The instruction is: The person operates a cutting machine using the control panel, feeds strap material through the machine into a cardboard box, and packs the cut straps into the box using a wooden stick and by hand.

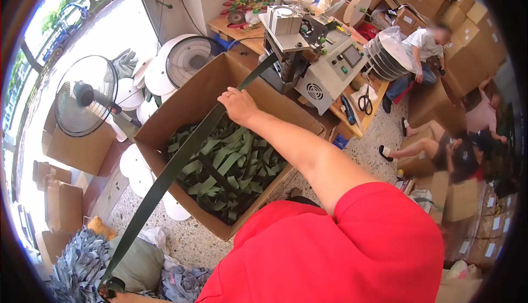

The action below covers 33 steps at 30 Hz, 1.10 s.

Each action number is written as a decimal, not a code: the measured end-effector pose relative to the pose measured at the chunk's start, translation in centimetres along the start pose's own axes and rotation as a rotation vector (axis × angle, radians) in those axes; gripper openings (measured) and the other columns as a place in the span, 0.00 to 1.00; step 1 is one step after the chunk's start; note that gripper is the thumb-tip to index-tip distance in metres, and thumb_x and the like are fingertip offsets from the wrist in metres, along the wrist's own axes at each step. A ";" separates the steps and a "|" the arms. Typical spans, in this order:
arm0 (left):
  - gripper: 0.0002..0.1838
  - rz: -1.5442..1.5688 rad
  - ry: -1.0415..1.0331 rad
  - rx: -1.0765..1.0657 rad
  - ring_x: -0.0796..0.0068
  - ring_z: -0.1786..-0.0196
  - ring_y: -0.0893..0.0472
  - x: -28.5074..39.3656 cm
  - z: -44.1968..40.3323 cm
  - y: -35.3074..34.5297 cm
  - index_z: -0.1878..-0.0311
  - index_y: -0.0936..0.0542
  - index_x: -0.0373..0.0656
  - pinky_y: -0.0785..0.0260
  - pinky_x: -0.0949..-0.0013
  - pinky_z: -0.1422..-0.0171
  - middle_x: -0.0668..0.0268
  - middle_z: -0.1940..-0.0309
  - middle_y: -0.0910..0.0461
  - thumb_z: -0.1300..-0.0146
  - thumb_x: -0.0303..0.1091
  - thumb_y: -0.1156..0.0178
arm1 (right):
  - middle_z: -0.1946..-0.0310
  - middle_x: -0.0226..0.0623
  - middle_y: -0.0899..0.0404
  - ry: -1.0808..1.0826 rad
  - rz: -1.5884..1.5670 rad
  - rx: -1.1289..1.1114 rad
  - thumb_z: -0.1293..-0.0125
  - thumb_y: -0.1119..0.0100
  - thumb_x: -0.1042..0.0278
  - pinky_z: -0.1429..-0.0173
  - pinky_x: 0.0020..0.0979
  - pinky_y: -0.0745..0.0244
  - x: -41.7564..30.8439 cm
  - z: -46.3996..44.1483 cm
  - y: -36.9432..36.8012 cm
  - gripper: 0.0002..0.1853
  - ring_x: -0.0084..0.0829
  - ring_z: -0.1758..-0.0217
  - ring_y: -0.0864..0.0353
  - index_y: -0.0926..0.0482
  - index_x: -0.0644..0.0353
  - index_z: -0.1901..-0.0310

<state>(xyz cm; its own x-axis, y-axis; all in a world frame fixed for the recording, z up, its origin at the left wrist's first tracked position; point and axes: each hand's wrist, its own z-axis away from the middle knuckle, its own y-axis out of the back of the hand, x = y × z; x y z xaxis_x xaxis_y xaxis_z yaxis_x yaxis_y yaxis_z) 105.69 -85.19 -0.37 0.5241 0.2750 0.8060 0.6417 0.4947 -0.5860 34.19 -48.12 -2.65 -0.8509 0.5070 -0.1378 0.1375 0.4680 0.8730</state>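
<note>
A long dark green webbing strap (165,177) runs taut on a slant from the strap-cutting machine (291,41) down to the lower left. My right hand (237,105) is closed on it close to the machine, over the far side of a large cardboard box (159,118). At the bottom left edge, my left hand (118,297) grips the strap's other end, where a dark bunched bit shows; most of that hand is cut off by the frame. Many short green strap pieces (242,157) lie heaped inside the box below the strap.
Two fans (85,96) (190,61) and white discs (132,162) stand left of the box. Scissors (365,104) lie on the wooden bench (374,91). Grey-blue fabric bundles (80,267) sit at the lower left. Seated people (426,50) and cardboard boxes are at right.
</note>
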 end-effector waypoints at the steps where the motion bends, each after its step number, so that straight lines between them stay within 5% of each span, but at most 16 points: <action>1: 0.13 0.002 -0.017 -0.022 0.65 0.53 0.24 0.8 1.9 -1.5 0.56 0.26 0.38 0.32 0.60 0.44 0.61 0.57 0.24 0.32 0.37 0.56 | 0.57 0.36 0.20 0.002 -0.069 0.022 0.41 0.53 0.70 0.47 0.42 0.31 -1.5 0.0 -0.2 0.10 0.41 0.42 0.27 0.22 0.54 0.61; 5: 0.20 0.002 0.139 -0.234 0.63 0.46 0.24 -0.2 11.4 -7.0 0.46 0.26 0.37 0.34 0.61 0.37 0.59 0.48 0.23 0.28 0.42 0.60 | 0.57 0.41 0.20 -0.006 -0.352 -0.029 0.44 0.51 0.73 0.43 0.42 0.29 -7.6 2.9 -1.8 0.11 0.42 0.41 0.27 0.21 0.57 0.60; 7: 0.27 -0.125 0.281 -0.318 0.65 0.36 0.33 -1.3 21.4 -12.0 0.36 0.34 0.37 0.45 0.62 0.30 0.57 0.38 0.32 0.27 0.49 0.63 | 0.58 0.43 0.20 -0.042 -0.442 -0.135 0.45 0.50 0.74 0.41 0.40 0.29 -9.7 5.0 -0.9 0.12 0.43 0.41 0.27 0.20 0.59 0.60; 12: 0.25 -0.279 0.592 -1.121 0.63 0.53 0.23 -14.4 30.7 -14.3 0.45 0.33 0.31 0.29 0.60 0.50 0.52 0.50 0.25 0.27 0.47 0.59 | 0.64 0.48 0.20 -0.077 -0.675 -0.242 0.49 0.44 0.74 0.47 0.42 0.28 -9.8 5.6 5.1 0.13 0.49 0.51 0.24 0.22 0.59 0.59; 15: 0.21 -0.370 0.779 -1.363 0.66 0.57 0.20 -18.0 42.2 -19.7 0.38 0.38 0.40 0.27 0.68 0.56 0.50 0.47 0.24 0.26 0.43 0.60 | 0.69 0.47 0.21 0.396 -0.726 -0.458 0.51 0.43 0.71 0.55 0.43 0.26 -15.5 7.1 9.8 0.13 0.48 0.60 0.22 0.23 0.59 0.61; 19: 0.20 -0.438 1.122 -1.727 0.65 0.65 0.18 -18.7 52.7 -21.1 0.44 0.36 0.37 0.25 0.68 0.63 0.50 0.52 0.21 0.27 0.45 0.61 | 0.66 0.39 0.21 0.694 -0.835 -0.345 0.47 0.44 0.69 0.55 0.38 0.25 -18.3 10.3 11.3 0.09 0.41 0.55 0.22 0.23 0.58 0.62; 21: 0.17 -0.503 0.986 -2.039 0.69 0.65 0.19 -18.4 54.1 -20.1 0.44 0.33 0.36 0.25 0.69 0.61 0.52 0.57 0.20 0.28 0.39 0.58 | 0.64 0.38 0.22 0.629 -0.868 -0.350 0.48 0.42 0.69 0.55 0.37 0.25 -16.3 11.7 11.2 0.11 0.41 0.54 0.23 0.24 0.57 0.61; 23: 0.15 -0.564 0.891 -2.212 0.71 0.62 0.19 -20.1 54.2 -18.6 0.46 0.29 0.36 0.26 0.71 0.56 0.54 0.58 0.20 0.32 0.30 0.57 | 0.59 0.42 0.26 0.319 -0.870 -0.239 0.56 0.37 0.74 0.52 0.36 0.25 -12.9 12.9 13.1 0.31 0.41 0.50 0.26 0.29 0.56 0.45; 24: 0.16 -0.606 0.893 -2.236 0.71 0.59 0.19 -21.5 54.1 -17.6 0.46 0.27 0.36 0.27 0.71 0.52 0.55 0.57 0.20 0.35 0.23 0.57 | 0.52 0.42 0.28 0.193 -0.615 -0.068 0.61 0.35 0.79 0.47 0.35 0.26 -11.4 13.9 12.1 0.41 0.43 0.48 0.26 0.35 0.55 0.38; 25: 0.19 -0.263 0.268 -2.472 0.69 0.52 0.21 -19.9 54.9 -18.2 0.46 0.26 0.35 0.30 0.70 0.46 0.56 0.55 0.20 0.41 0.17 0.54 | 0.48 0.41 0.29 0.003 -0.709 -0.054 0.61 0.37 0.81 0.45 0.35 0.27 -9.9 14.1 13.4 0.43 0.45 0.44 0.28 0.37 0.55 0.37; 26: 0.22 -0.463 0.508 -2.356 0.68 0.49 0.23 -22.2 54.3 -16.0 0.44 0.27 0.35 0.33 0.68 0.43 0.58 0.53 0.21 0.45 0.17 0.50 | 0.43 0.41 0.32 -0.133 -0.700 0.023 0.62 0.39 0.84 0.44 0.37 0.28 -8.9 14.2 14.2 0.46 0.45 0.40 0.30 0.41 0.53 0.35; 29: 0.20 -0.531 0.393 -2.320 0.70 0.48 0.24 -18.4 56.7 -17.2 0.47 0.27 0.34 0.35 0.69 0.41 0.58 0.53 0.21 0.46 0.16 0.51 | 0.42 0.44 0.31 -0.304 -0.616 -0.104 0.54 0.43 0.82 0.43 0.40 0.29 -6.9 15.4 13.1 0.40 0.46 0.40 0.30 0.40 0.54 0.35; 30: 0.19 -0.526 0.441 -2.333 0.71 0.46 0.25 -18.5 56.7 -17.3 0.48 0.27 0.35 0.36 0.70 0.40 0.60 0.52 0.22 0.44 0.18 0.52 | 0.48 0.46 0.26 -0.293 -0.663 -0.064 0.47 0.39 0.72 0.47 0.39 0.27 -6.1 15.6 11.5 0.29 0.47 0.45 0.26 0.35 0.59 0.41; 32: 0.17 -0.364 1.099 -2.091 0.77 0.46 0.29 -16.8 57.1 -17.7 0.45 0.27 0.37 0.38 0.74 0.40 0.66 0.51 0.26 0.37 0.25 0.54 | 0.60 0.47 0.21 -0.360 -0.806 0.035 0.44 0.39 0.68 0.51 0.38 0.27 -5.3 14.4 11.8 0.17 0.48 0.55 0.20 0.28 0.61 0.53; 33: 0.17 -0.329 1.202 -1.978 0.78 0.47 0.29 -15.4 57.6 -17.6 0.45 0.28 0.37 0.38 0.74 0.41 0.66 0.51 0.26 0.36 0.26 0.52 | 0.60 0.46 0.20 -0.386 -0.796 0.081 0.43 0.40 0.69 0.52 0.37 0.27 -5.2 13.6 12.7 0.15 0.45 0.54 0.20 0.27 0.62 0.55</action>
<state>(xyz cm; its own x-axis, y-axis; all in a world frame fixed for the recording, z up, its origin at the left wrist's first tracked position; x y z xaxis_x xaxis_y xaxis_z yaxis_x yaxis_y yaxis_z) 54.02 -50.63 2.30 -0.1717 -0.4111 0.8953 -0.0814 -0.8997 -0.4288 47.30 -34.95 2.76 -0.4810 0.2111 -0.8509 -0.3745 0.8281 0.4171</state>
